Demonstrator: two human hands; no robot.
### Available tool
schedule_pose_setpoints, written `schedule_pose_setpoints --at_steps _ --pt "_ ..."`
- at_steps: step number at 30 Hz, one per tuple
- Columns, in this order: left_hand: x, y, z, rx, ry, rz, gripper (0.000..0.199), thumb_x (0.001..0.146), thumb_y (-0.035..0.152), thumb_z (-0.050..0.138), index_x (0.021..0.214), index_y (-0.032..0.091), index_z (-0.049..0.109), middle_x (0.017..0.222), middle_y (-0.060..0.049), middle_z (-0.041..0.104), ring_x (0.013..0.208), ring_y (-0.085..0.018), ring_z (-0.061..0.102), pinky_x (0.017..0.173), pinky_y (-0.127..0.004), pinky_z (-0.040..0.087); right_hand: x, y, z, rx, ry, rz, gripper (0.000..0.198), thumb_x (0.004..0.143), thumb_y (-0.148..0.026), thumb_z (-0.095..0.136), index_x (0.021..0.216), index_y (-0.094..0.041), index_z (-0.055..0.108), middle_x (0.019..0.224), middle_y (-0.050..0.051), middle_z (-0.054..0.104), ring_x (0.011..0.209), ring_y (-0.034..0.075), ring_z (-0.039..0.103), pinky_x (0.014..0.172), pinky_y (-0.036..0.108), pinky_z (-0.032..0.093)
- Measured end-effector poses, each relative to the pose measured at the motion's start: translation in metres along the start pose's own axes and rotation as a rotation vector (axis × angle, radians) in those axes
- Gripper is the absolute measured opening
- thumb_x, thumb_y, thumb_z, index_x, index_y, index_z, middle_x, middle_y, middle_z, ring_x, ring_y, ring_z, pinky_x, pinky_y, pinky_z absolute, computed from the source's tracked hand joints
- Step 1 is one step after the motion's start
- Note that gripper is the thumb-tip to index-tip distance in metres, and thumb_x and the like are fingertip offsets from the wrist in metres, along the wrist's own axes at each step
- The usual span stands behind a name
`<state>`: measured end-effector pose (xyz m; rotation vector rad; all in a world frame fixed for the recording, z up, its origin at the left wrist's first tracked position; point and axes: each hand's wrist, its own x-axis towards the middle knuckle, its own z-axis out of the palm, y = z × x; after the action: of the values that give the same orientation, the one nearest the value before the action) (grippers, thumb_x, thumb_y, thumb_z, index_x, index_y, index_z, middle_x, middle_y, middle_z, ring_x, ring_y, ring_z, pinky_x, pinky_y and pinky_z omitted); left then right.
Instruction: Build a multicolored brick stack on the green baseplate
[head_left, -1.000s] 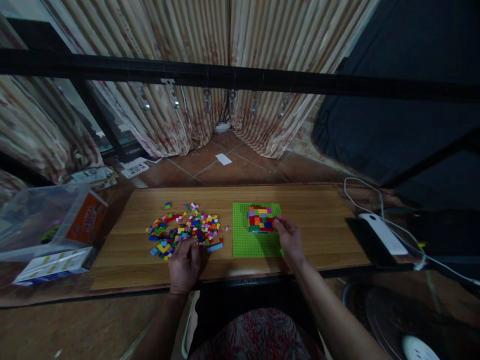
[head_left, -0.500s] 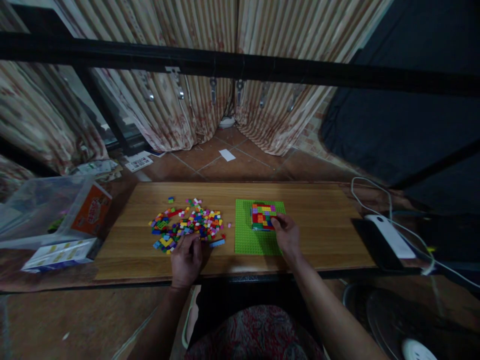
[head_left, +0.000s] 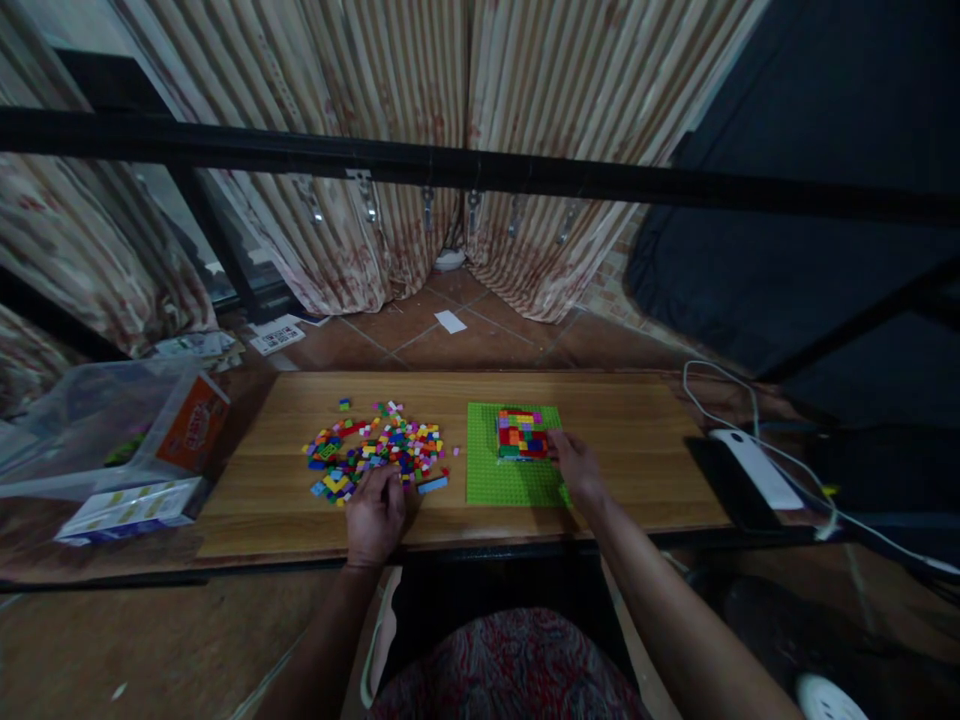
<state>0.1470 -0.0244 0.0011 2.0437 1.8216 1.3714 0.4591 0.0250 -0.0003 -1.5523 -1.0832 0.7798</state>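
Note:
A flat, many-coloured block of toy bricks (head_left: 517,437) sits on a green studded baseplate (head_left: 484,485). At the block's right edge is my right hand (head_left: 576,468), its fingers drawn together and their tips close against the bricks. Whether a small brick is pinched there is too small to see. My left hand (head_left: 375,512) rests at the near edge of a loose pile of toy bricks (head_left: 390,437), fingers curled and thumb against them. What those fingers hold, if anything, is hidden. Just right of this hand lies a long light-blue brick (head_left: 433,485).
A wooden table (head_left: 637,440) carries the bricks. To the left stand a clear plastic bin (head_left: 90,410) with an orange label and a white box (head_left: 131,512). A white device (head_left: 756,468) with a cable (head_left: 701,400) lies on the right. Beyond hang striped curtains (head_left: 360,90).
My right hand has slid off the block's lower right corner towards its right edge, uncovering more bricks. My left hand stays by the pile. The whole view has shifted slightly.

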Motion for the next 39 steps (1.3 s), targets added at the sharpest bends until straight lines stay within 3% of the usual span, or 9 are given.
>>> schedule_pose_setpoints --at_steps 5,9,12,14,20,23,27,33,39 --pt "0.0 -0.001 0.001 -0.014 -0.002 -0.016 0.019 0.089 0.026 0.046 0.088 0.018 0.063 0.083 -0.006 0.067 0.08 -0.017 0.064 0.076 -0.03 0.051 0.0 0.002 0.001 -0.079 -0.01 0.007 0.049 0.07 -0.065 0.06 0.084 -0.019 0.07 0.084 0.008 0.073 0.08 0.024 0.065 0.075 0.037 0.049" --pt "-0.003 -0.002 0.002 -0.028 0.022 -0.065 0.02 0.091 0.025 0.045 0.091 0.017 0.064 0.085 -0.006 0.068 0.082 -0.017 0.065 0.076 -0.029 0.052 -0.008 -0.001 -0.001 -0.129 0.045 0.005 0.048 0.072 -0.06 0.059 0.089 -0.016 0.069 0.087 0.011 0.072 0.082 0.026 0.065 0.078 0.04 0.048" --pt "-0.005 -0.003 0.003 -0.056 0.04 -0.122 0.022 0.092 0.024 0.043 0.093 0.017 0.064 0.089 -0.007 0.068 0.084 -0.017 0.065 0.078 -0.03 0.052 -0.023 -0.016 0.0 -0.212 0.16 -0.108 0.047 0.081 -0.055 0.054 0.1 -0.014 0.067 0.096 0.014 0.07 0.087 0.026 0.064 0.078 0.04 0.048" --pt "-0.007 -0.004 0.003 -0.081 0.043 -0.149 0.023 0.092 0.023 0.041 0.094 0.017 0.063 0.09 -0.006 0.068 0.086 -0.017 0.065 0.079 -0.03 0.052 -0.039 -0.029 0.008 -0.22 0.156 -0.21 0.041 0.085 -0.05 0.052 0.102 -0.015 0.066 0.099 0.012 0.068 0.087 0.023 0.063 0.077 0.038 0.049" --pt "-0.01 -0.006 0.004 -0.131 0.107 -0.189 0.023 0.092 0.017 0.04 0.097 0.017 0.062 0.091 -0.006 0.068 0.087 -0.015 0.064 0.08 -0.029 0.052 -0.088 -0.058 0.079 -0.212 -0.408 -0.46 0.02 0.091 -0.03 0.049 0.093 -0.024 0.068 0.094 0.004 0.067 0.089 0.018 0.062 0.082 0.033 0.049" --pt "-0.01 -0.006 0.003 -0.135 0.133 -0.189 0.023 0.091 0.017 0.041 0.098 0.017 0.062 0.093 -0.006 0.068 0.087 -0.015 0.064 0.081 -0.029 0.052 -0.099 -0.059 0.119 -0.277 -0.463 -0.543 0.015 0.088 -0.025 0.054 0.091 -0.025 0.068 0.093 0.003 0.066 0.094 0.019 0.061 0.098 0.039 0.042" --pt "-0.009 -0.004 0.003 -0.151 0.144 -0.192 0.022 0.091 0.016 0.041 0.1 0.017 0.061 0.093 -0.006 0.068 0.088 -0.015 0.064 0.08 -0.028 0.052 -0.102 -0.05 0.147 -0.44 -0.474 -0.601 0.014 0.083 -0.021 0.058 0.09 -0.024 0.07 0.095 0.006 0.063 0.096 0.022 0.057 0.091 0.039 0.045" --pt "-0.009 -0.003 0.003 -0.172 0.164 -0.166 0.018 0.09 0.015 0.045 0.1 0.018 0.059 0.093 -0.006 0.067 0.089 -0.015 0.063 0.081 -0.028 0.051 -0.095 -0.036 0.139 -0.49 -0.432 -0.708 0.019 0.085 -0.018 0.054 0.087 -0.025 0.072 0.096 0.005 0.063 0.095 0.022 0.056 0.102 0.045 0.037" --pt "-0.009 -0.002 0.004 -0.19 0.166 -0.165 0.017 0.089 0.015 0.045 0.098 0.018 0.059 0.092 -0.007 0.066 0.087 -0.016 0.063 0.079 -0.029 0.052 -0.091 -0.038 0.126 -0.514 -0.387 -0.671 0.02 0.088 -0.021 0.051 0.086 -0.023 0.071 0.098 0.006 0.063 0.096 0.022 0.054 0.095 0.04 0.042"
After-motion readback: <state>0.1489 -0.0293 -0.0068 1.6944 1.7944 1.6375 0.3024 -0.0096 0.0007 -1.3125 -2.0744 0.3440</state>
